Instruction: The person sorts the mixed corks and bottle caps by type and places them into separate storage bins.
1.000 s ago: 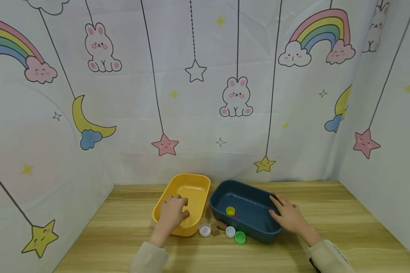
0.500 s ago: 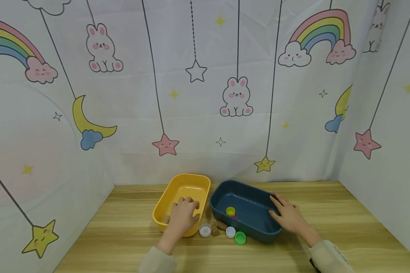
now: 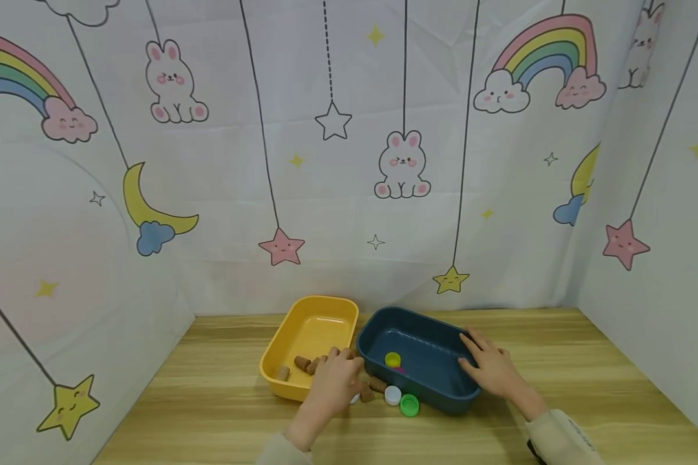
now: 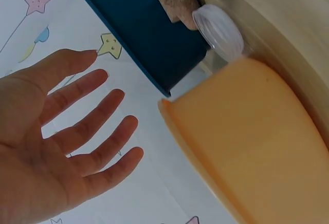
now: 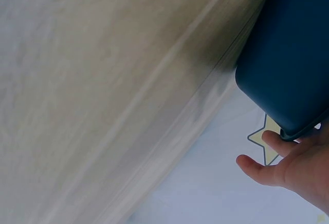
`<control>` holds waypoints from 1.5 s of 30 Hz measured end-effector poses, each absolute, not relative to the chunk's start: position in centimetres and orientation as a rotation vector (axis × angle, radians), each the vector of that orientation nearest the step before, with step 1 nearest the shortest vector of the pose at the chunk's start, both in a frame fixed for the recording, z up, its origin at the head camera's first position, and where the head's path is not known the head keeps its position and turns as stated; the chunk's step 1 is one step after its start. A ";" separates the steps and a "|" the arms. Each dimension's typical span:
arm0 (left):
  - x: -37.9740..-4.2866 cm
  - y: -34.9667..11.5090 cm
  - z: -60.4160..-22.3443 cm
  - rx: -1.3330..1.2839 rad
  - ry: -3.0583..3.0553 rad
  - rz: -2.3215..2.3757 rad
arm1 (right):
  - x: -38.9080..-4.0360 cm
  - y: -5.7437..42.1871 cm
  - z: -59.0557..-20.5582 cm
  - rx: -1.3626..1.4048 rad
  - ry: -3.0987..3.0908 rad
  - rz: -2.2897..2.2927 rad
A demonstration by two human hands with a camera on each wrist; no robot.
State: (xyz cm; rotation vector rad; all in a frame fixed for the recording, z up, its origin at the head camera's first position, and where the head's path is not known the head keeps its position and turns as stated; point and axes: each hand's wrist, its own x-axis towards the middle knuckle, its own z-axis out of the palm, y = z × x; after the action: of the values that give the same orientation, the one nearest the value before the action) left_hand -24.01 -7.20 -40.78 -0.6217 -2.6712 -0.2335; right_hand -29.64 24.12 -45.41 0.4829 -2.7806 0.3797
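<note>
My left hand (image 3: pixel 335 380) is over the front right edge of the yellow bin (image 3: pixel 276 385), its fingers relaxed and holding nothing. In the left wrist view the spread fingers hang apart from the bins. Several brown corks (image 3: pixel 302 362) lie in the yellow bin. Just right of the hand on the table are more corks (image 3: pixel 377 384), a white bottle cap (image 3: pixel 392 395) and a green cap (image 3: pixel 409 405). A translucent cap (image 4: pixel 220 31), mostly hidden by my hand in the head view, sits beside them. My right hand (image 3: pixel 494 371) rests on the right rim of the dark blue bin (image 3: pixel 413 385), fingers extended over it.
Inside the blue bin lie a yellow cap (image 3: pixel 392 360) and a magenta piece (image 3: pixel 399 370). Both bins stand side by side on a wooden table (image 3: pixel 209 413). A white printed cloth (image 3: pixel 349 213) hangs behind and at both sides.
My left hand has moved right, from over the inside of the yellow bin to its front right edge, uncovering corks in the bin. The right hand stays on the blue rim.
</note>
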 end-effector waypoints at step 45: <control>-24.8 -3.5 -45.6 -0.771 -2.694 0.041 | -29.7 24.3 -45.6 0.472 -2.793 0.384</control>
State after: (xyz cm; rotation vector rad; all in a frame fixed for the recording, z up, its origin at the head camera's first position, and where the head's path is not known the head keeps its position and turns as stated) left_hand -24.77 -3.46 -45.64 -0.7715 -2.6939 0.0406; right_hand -29.71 24.28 -45.59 0.4719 -2.7932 0.3842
